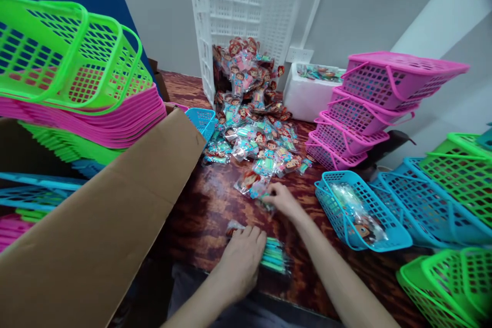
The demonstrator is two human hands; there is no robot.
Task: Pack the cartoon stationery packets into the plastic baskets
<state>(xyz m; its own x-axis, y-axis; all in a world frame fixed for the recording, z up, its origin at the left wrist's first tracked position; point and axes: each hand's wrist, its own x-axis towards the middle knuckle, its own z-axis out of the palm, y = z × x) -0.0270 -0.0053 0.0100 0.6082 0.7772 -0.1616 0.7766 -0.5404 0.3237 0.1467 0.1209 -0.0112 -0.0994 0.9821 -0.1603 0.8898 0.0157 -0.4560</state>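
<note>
My left hand is curled over a small stack of clear plastic packets near the table's front edge. Green and blue strips show at the right end of that stack, and a bit of clear wrap pokes out beyond my fingers. Farther forward, my right hand has its fingers closed on the edge of a clear packet printed with a cartoon figure. This packet lies at the near end of a large heap of similar packets. My fingertips on that packet are partly hidden.
The heap spills from a white plastic crate on its side. Left is a cardboard box with stacked baskets. To the right are pink baskets, a blue basket holding packets, green baskets and a white foam box.
</note>
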